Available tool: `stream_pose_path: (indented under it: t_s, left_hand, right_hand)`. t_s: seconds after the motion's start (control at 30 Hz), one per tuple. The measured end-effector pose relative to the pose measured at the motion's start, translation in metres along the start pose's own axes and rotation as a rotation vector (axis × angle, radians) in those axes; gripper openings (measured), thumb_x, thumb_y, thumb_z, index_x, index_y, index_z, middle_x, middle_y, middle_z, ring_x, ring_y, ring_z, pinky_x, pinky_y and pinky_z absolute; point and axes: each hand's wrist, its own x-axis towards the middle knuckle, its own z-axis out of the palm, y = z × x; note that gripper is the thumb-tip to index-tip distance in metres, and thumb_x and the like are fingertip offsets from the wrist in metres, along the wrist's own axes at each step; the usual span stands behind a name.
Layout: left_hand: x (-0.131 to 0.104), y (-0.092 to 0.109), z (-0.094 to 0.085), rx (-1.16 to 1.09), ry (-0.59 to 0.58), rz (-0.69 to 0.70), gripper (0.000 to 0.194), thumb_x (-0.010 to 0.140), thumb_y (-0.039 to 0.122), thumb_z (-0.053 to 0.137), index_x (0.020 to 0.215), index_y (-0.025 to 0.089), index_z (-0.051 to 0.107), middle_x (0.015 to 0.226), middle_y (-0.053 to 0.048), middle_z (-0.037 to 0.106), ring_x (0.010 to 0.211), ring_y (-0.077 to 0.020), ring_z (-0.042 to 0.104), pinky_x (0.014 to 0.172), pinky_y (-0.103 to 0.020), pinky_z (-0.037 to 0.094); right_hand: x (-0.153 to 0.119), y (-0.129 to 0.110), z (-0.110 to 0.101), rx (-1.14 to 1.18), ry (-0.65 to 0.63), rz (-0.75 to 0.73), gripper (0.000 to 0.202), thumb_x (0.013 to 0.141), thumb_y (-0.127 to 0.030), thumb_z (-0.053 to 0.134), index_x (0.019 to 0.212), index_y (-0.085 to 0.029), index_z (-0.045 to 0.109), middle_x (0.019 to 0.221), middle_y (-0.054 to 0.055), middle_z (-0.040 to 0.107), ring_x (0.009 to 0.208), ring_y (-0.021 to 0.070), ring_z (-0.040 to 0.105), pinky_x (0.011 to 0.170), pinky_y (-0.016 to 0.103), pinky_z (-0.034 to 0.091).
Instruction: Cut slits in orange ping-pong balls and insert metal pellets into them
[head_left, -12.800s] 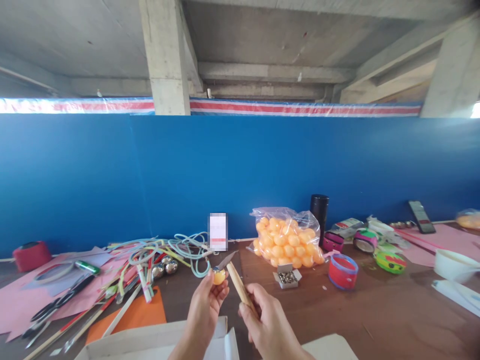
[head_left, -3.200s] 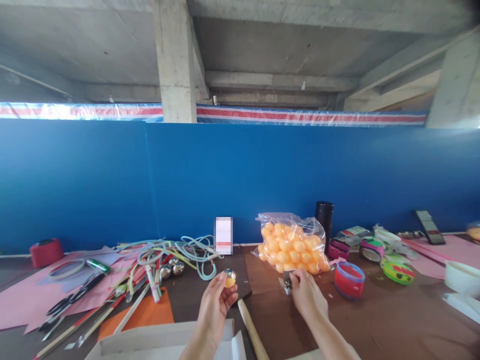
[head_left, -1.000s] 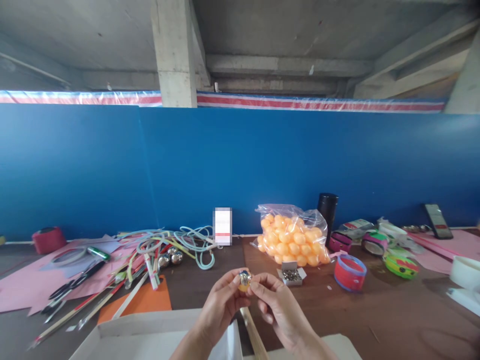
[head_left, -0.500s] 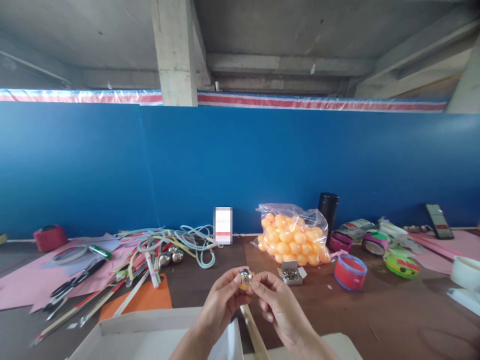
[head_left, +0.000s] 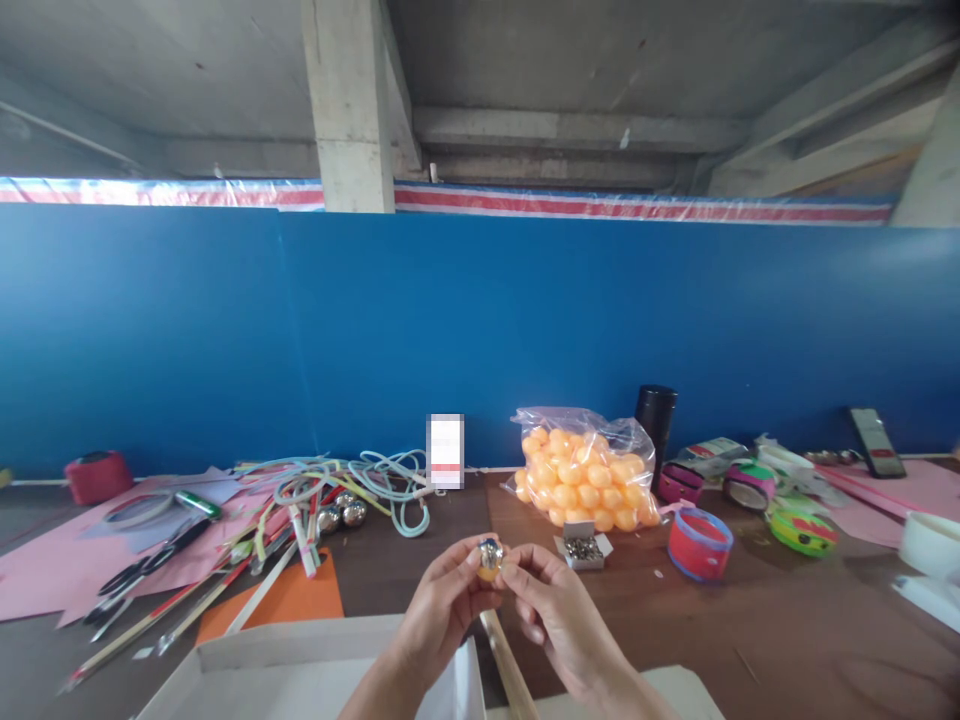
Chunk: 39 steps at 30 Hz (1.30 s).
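In front of me, above the table, my left hand (head_left: pixel 442 597) is closed with thumb and fingers round a shiny silver ball (head_left: pixel 491 553) whose underside looks orange-yellow. My right hand (head_left: pixel 553 608) is closed too, its thumb and forefinger pinched at the ball's right edge. Whether a smaller piece lies between those fingertips is hidden. Just behind the right hand stands an open small box of little metal pieces (head_left: pixel 583 549). Below the hands a wooden stick (head_left: pixel 508 668) runs toward me, beside a white open box (head_left: pixel 300 640).
A clear bag of orange balls (head_left: pixel 589 480) stands behind, beside a black cylinder (head_left: pixel 655 430). Left lie scissors (head_left: pixel 127 580), loose silver balls (head_left: pixel 341 512), cords (head_left: pixel 390 490), strips and coloured paper. On the right are a red-blue tape roll (head_left: pixel 700 545) and a phone (head_left: pixel 876 443).
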Motion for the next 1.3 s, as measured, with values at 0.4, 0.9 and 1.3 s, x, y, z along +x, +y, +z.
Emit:
stream_pose_path:
  t_s: [0.4, 0.9, 1.3]
  left_hand:
    - [-0.001, 0.002, 0.002, 0.036, 0.021, 0.021, 0.029, 0.076, 0.025, 0.060, 0.102, 0.011, 0.064, 0.092, -0.012, 0.065, 0.076, -0.0156, 0.060, 0.070, -0.028, 0.048]
    - [-0.001, 0.001, 0.007, 0.100, 0.033, 0.050, 0.033, 0.076, 0.026, 0.060, 0.105, 0.010, 0.064, 0.097, -0.014, 0.066, 0.083, -0.0186, 0.061, 0.080, -0.033, 0.046]
    - [0.000, -0.001, 0.010, 0.083, 0.068, 0.049, 0.034, 0.072, 0.028, 0.065, 0.102, 0.010, 0.065, 0.100, -0.014, 0.066, 0.082, -0.0183, 0.061, 0.081, -0.033, 0.046]
  right_hand:
    - [0.004, 0.006, -0.003, -0.074, 0.010, -0.052, 0.024, 0.073, -0.036, 0.067, 0.073, -0.016, 0.053, 0.052, -0.006, 0.052, 0.036, 0.0015, 0.030, 0.032, 0.013, 0.021]
    - [0.003, 0.004, 0.000, -0.173, 0.068, -0.083, 0.029, 0.073, -0.041, 0.066, 0.069, -0.017, 0.050, 0.041, -0.010, 0.045, 0.033, 0.0048, 0.038, 0.034, 0.016, 0.036]
    - [0.002, 0.004, 0.000, -0.139, 0.089, -0.052, 0.031, 0.070, -0.042, 0.069, 0.069, -0.019, 0.049, 0.043, -0.010, 0.044, 0.037, 0.0070, 0.041, 0.039, 0.019, 0.043]
